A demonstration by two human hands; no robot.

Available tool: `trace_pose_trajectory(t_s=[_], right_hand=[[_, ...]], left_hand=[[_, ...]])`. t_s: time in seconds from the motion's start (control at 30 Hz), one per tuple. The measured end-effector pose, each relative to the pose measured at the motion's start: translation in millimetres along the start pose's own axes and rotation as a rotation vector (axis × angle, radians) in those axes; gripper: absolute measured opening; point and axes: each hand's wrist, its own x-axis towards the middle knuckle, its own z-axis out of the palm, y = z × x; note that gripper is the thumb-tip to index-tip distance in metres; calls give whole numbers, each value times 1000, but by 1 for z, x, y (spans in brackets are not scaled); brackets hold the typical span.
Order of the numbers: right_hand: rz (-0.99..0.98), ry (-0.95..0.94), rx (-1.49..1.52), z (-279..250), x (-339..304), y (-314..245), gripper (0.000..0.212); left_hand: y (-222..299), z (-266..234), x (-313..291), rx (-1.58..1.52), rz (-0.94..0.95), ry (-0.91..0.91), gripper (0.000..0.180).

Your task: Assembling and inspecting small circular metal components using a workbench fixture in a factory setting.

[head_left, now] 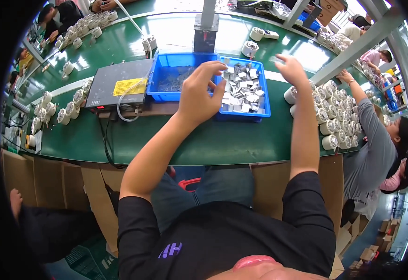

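My left hand (200,93) hangs over the seam between two blue bins, its fingers curved and the thumb apart from them, with nothing visible in between. Its fingertips are by the right bin (266,100), which holds a heap of small silvery metal pieces (245,88). The left bin (166,96) contains thin, clear-looking small parts (176,81), partly hidden behind the hand. To the right of the bins my right hand (293,72) is raised above the green bench, fingers drawn together and pointing left. A faint pale blur shows at its fingertips; what it is cannot be made out.
A grey box-shaped device (117,84) with a yellow label and a hose stands left of the bins. White round units (337,114) crowd the right of the bench (213,144); more (71,109) stand left. A metal post (206,35) rises behind. A co-worker (372,144) reaches in at right.
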Motion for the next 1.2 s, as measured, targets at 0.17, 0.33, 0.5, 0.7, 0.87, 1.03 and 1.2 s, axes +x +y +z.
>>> trace_pose_trajectory(t_s=[0.17,0.33,0.5,0.7,0.87,1.03,1.2], right_hand=[[-83,-292,-231,-57,-58,75,55],[-125,-93,-168,-56,-75,35,54],[-302,12,137,-46,-99,-59,45],[-365,-104,226,-21,-118,-159,37],[-342,-48,355,-10,-89,-173,32],[-396,-70,406,-9,-87,-180,22],[-485,-110,723,2,-71,-156,15]], left_hand=[[9,9,5,-6,86,-59,35],[10,7,-1,57,162,-81,33],[17,8,3,195,233,-35,44],[20,0,-1,130,0,-127,65],[16,-12,13,13,-328,-34,69],[9,-13,13,-86,-333,29,71],[-4,-15,16,16,-173,63,65]])
